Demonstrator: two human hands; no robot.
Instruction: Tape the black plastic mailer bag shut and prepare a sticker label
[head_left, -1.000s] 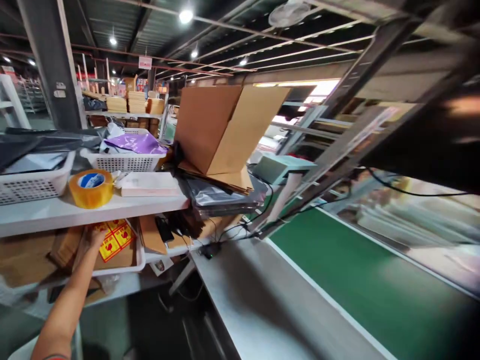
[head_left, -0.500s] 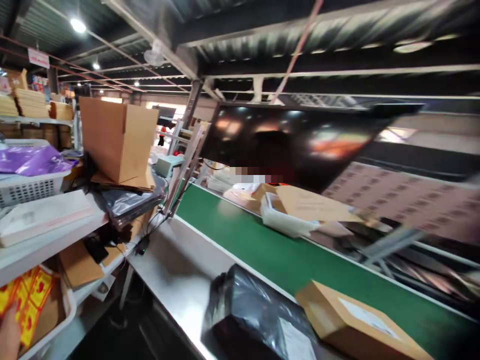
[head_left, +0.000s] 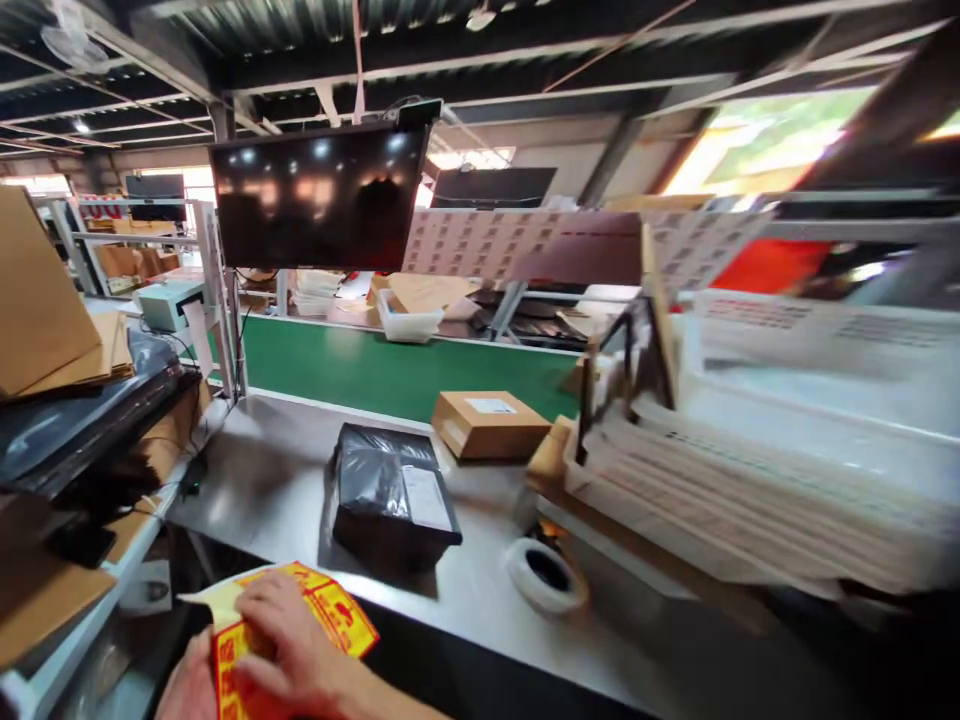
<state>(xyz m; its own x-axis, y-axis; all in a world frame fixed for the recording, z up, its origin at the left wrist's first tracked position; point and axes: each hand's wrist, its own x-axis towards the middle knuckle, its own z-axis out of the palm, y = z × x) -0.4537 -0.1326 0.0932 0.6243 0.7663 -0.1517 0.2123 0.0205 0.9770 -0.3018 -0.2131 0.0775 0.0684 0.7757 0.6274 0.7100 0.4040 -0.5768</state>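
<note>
Yellow label sheets (head_left: pixel 341 610) with red print are held at the bottom of the view, in front of the metal bench. My left hand (head_left: pixel 187 680) grips their left side from below, most of its fingers hidden behind them. My right hand (head_left: pixel 292 640) reaches across the top with bent fingers closed on the sheets, slightly smeared by motion. A pale edge of the sheets curls up at the left. Beyond my hands, a parcel wrapped in black plastic (head_left: pixel 379 490) sits on the bench with a white label. Behind it is a brown cardboard box (head_left: pixel 491 425), also labelled.
A roll of clear tape (head_left: pixel 544 575) lies on the metal bench (head_left: pixel 262 470). Stacked flat white packages (head_left: pixel 750 490) crowd the right side. A green conveyor belt (head_left: pixel 330 370) runs behind the bench, under a dark monitor (head_left: pixel 319 200). Cardboard (head_left: pixel 45 300) stands at left.
My view has swung right, away from the left shelves. The yellow label sheets, earlier at a white bin on the lower left, are now before the bench with both hands on them.
</note>
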